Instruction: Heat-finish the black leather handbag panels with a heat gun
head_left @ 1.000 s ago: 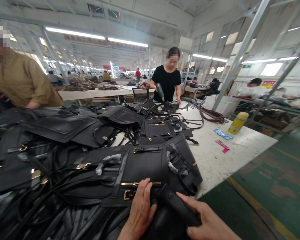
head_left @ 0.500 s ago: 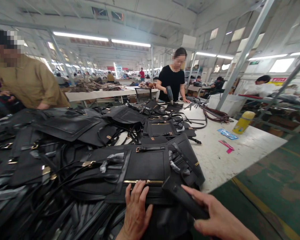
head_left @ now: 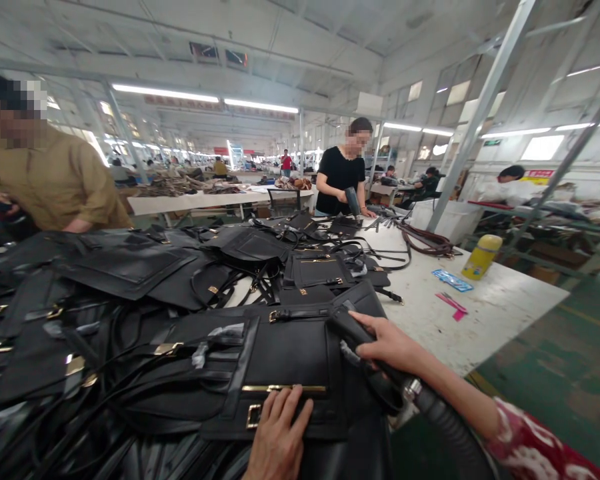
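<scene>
A black bag panel (head_left: pixel 287 347) with a gold zipper (head_left: pixel 300 388) and gold buckles lies in front of me on a pile of similar black pieces. My left hand (head_left: pixel 280 423) rests flat on its lower part, fingertips at the zipper, fingers slightly apart and holding nothing. In my right hand (head_left: pixel 387 343) is a black handheld tool (head_left: pixel 353 330) with a ribbed hose (head_left: pixel 450 427) behind it. The tool's head is over the panel's upper right edge. My right fingers are wrapped round its handle.
A yellow bottle (head_left: pixel 483 257), a blue packet (head_left: pixel 453 280) and a pink item (head_left: pixel 451 305) lie on the white table (head_left: pixel 520 293). Brown straps (head_left: pixel 425 240) lie behind. Across the table, a person in black (head_left: pixel 341 177) holds a tool; another in tan (head_left: pixel 55 177) stands left.
My right hand has moved up and forward with the tool, from the panel's lower right to its upper right edge. My left hand still rests by the zipper; a lower buckle now shows.
</scene>
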`<state>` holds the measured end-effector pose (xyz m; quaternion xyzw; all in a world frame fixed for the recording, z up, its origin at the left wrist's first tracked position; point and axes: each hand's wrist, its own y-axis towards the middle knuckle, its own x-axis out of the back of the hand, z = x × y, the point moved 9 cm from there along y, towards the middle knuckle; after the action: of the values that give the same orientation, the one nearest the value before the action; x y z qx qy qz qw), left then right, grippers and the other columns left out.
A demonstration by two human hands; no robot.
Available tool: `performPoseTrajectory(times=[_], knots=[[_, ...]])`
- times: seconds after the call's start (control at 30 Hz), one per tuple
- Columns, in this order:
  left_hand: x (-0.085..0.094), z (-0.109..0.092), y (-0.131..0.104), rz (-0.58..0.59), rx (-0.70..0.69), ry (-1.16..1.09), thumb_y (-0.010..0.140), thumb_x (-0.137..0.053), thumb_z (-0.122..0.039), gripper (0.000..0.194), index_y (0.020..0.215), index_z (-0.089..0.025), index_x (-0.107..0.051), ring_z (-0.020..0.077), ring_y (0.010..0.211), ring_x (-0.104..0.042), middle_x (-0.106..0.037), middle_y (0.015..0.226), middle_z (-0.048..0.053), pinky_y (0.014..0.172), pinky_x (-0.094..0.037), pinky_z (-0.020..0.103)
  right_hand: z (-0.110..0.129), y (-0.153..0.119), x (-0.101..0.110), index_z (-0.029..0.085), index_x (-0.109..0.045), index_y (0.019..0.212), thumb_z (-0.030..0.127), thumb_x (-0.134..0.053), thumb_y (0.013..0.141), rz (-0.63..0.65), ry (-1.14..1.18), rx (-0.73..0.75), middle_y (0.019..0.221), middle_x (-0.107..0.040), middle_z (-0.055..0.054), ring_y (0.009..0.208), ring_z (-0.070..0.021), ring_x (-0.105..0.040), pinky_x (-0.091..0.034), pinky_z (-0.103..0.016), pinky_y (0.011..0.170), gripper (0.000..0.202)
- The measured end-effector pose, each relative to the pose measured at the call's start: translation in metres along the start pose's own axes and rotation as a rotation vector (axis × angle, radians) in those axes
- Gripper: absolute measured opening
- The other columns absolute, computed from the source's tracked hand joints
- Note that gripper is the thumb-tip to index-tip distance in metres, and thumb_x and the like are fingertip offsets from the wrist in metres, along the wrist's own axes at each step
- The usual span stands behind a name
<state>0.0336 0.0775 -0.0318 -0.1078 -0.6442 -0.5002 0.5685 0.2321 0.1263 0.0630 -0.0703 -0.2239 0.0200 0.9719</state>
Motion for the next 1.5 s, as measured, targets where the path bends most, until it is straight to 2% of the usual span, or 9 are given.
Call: performPoseTrajectory(times=[0.17,0.33,0.5,0.73,0.87,0.93,1.17,1.33,1.5], knots=[[0.010,0.002,0.004,0.033,-0.038,-0.145,0.065,-0.053,-0.018,0.048,0.113,-0.023,-0.052,0.0282,0.108,-0.044,-0.049,0.121,0.010,0.088,-0.038,0.045,0.001,0.045,-0.002,0.020,-0.049,0.120,0.008,-0.063,0.050,-0.069,0.028,0.045,0.084,-0.065,0.001,0.057,-0.0120,-0.056,-0.045,-0.021,0.054,0.071],[0.017,0.037,0.056,0.156,0.213,-0.514,0.076,-0.050,-0.029,0.028,0.102,-0.025,-0.058,0.0199,0.085,-0.055,-0.062,0.090,0.005,0.078,-0.044,0.037,-0.015,0.032,0.008,0.025,-0.024,0.133,0.019,-0.054,0.066,-0.215,0.125,0.065,0.078,-0.061,0.001,0.049,-0.0107,-0.053,-0.047,-0.023,0.046,0.074],[-0.047,0.066,0.113,0.349,0.760,-1.032,0.074,-0.044,-0.021,0.037,0.109,-0.014,-0.053,0.0121,0.050,-0.053,-0.057,0.061,-0.001,0.049,-0.045,0.025,-0.050,0.002,0.008,0.024,-0.022,0.133,0.020,-0.055,0.068,-0.220,0.329,-0.033,0.064,-0.056,0.004,0.040,-0.0108,-0.051,-0.045,-0.022,0.035,0.073],[-0.093,0.054,0.134,0.385,0.864,-1.067,0.068,-0.043,-0.013,0.037,0.104,-0.013,-0.052,0.0070,0.030,-0.043,-0.046,0.043,-0.009,0.037,-0.035,0.018,-0.065,-0.010,0.002,0.024,-0.025,0.131,0.014,-0.056,0.065,-0.227,0.422,-0.051,0.076,-0.061,0.001,0.046,-0.0107,-0.052,-0.045,-0.021,0.038,0.074],[-0.093,0.055,0.133,0.373,0.838,-1.054,0.067,-0.048,-0.018,0.007,0.068,-0.016,-0.055,0.0068,0.030,-0.043,-0.044,0.040,-0.009,0.037,-0.033,0.018,-0.056,-0.015,0.001,0.021,-0.028,0.130,0.010,-0.055,0.063,-0.202,0.443,-0.011,0.084,-0.062,-0.001,0.054,-0.0105,-0.055,-0.046,-0.022,0.049,0.073],[-0.088,0.057,0.131,0.360,0.816,-1.057,0.070,-0.048,-0.025,0.014,0.058,-0.018,-0.046,0.0075,0.031,-0.042,-0.042,0.039,-0.008,0.035,-0.031,0.018,-0.052,-0.018,0.000,0.021,-0.028,0.130,0.009,-0.054,0.062,-0.158,0.418,-0.003,0.081,-0.062,0.001,0.054,-0.0105,-0.055,-0.046,-0.021,0.050,0.074],[-0.033,0.052,0.108,0.215,0.584,-0.892,0.070,-0.047,-0.016,0.006,0.071,-0.020,-0.051,0.0151,0.069,-0.055,-0.054,0.071,0.000,0.064,-0.044,0.028,-0.022,-0.001,-0.002,0.024,-0.037,0.128,0.010,-0.056,0.060,0.105,0.085,0.015,0.074,-0.064,0.002,0.046,-0.0103,-0.054,-0.041,-0.018,0.042,0.072],[-0.005,0.028,0.063,0.211,0.225,-0.509,0.074,-0.051,-0.025,0.044,0.117,-0.023,-0.046,0.0258,0.112,-0.043,-0.048,0.122,0.011,0.092,-0.035,0.044,-0.011,0.024,-0.010,0.026,-0.046,0.123,0.012,-0.058,0.058,0.211,0.002,0.007,0.062,-0.061,0.004,0.037,-0.0102,-0.052,-0.037,-0.017,0.032,0.067],[0.007,0.032,0.002,0.271,-0.025,-0.140,0.058,-0.057,-0.060,0.092,0.134,-0.022,-0.022,0.0358,0.122,-0.029,-0.037,0.135,0.012,0.098,-0.020,0.053,-0.017,0.026,-0.012,0.023,-0.031,0.131,0.016,-0.057,0.063,0.030,0.065,0.058,0.074,-0.062,0.001,0.046,-0.0108,-0.055,-0.042,-0.020,0.041,0.074]])
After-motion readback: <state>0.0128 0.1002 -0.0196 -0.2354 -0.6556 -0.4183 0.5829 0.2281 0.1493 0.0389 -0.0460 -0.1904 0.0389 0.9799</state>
